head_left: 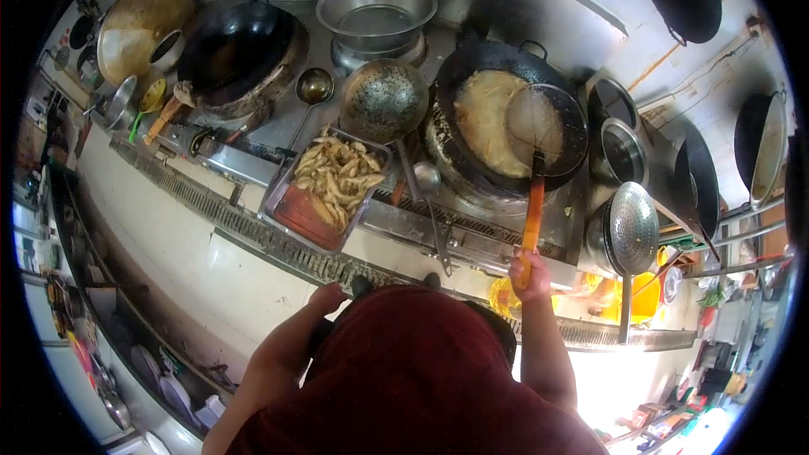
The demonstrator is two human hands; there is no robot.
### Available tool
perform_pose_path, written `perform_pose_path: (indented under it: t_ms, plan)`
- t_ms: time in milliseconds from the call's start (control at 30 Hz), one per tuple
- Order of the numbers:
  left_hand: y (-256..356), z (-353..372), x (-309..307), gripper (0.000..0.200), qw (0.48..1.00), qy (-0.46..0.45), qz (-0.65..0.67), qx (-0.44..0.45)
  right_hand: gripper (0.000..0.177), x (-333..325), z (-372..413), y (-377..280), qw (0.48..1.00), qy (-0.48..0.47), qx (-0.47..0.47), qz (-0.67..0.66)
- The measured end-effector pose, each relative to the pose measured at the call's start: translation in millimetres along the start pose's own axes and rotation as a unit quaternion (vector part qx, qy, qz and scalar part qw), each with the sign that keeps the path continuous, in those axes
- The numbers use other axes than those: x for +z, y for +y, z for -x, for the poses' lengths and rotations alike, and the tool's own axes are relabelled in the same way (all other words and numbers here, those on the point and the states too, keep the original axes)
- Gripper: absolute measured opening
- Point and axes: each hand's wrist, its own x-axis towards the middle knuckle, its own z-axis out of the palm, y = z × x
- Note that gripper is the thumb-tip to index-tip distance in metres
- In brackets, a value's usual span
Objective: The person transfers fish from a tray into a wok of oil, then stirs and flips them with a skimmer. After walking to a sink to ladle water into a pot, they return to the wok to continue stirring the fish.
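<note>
My right hand [531, 276] is closed around the orange handle of a wire-mesh strainer [529, 114]. Its round mesh head lies over the right side of a black wok [459, 76]. Bubbling, light brown oil [484, 114] fills the wok's bottom. Close to my waist is my left hand [327, 297], with its fingers mostly hidden from view. Ahead of it, a clear plastic tub [278, 206] sits at the stove's front edge, holding browned fried pieces [337, 173] with reddish liquid at one end.
Between tub and wok lie a perforated pan [384, 99] and a small ladle [426, 175]. A steel basin [376, 13] stands behind them. Left are another black wok [232, 50] and an oil-filled ladle [314, 87]. On the right, a perforated skimmer [634, 215] rests over stacked pots.
</note>
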Motion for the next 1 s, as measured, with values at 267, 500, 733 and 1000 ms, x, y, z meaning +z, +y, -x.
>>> perform_pose_path:
  t_ms: [267,500,733,1000]
  plan:
    - [0.4,-0.3,-2.9,0.02,0.997,0.001,0.073,-0.023,0.035,2.3,1.0,0.1,1.0,0.022,0.004,0.01]
    - [-13.7,-5.8,29.7,0.018,0.996,0.07,0.034,0.039,0.029,-1.0,0.2,1.3,1.0,0.028,0.002,0.012]
    - [-11.1,-5.4,24.7,0.016,0.995,0.076,0.066,0.023,0.02,1.6,0.8,1.0,1.0,0.021,-0.001,0.008]
    - [-14.2,-10.3,30.0,0.016,0.995,0.069,0.071,0.021,0.018,2.7,0.6,1.0,1.0,0.027,0.001,0.006]
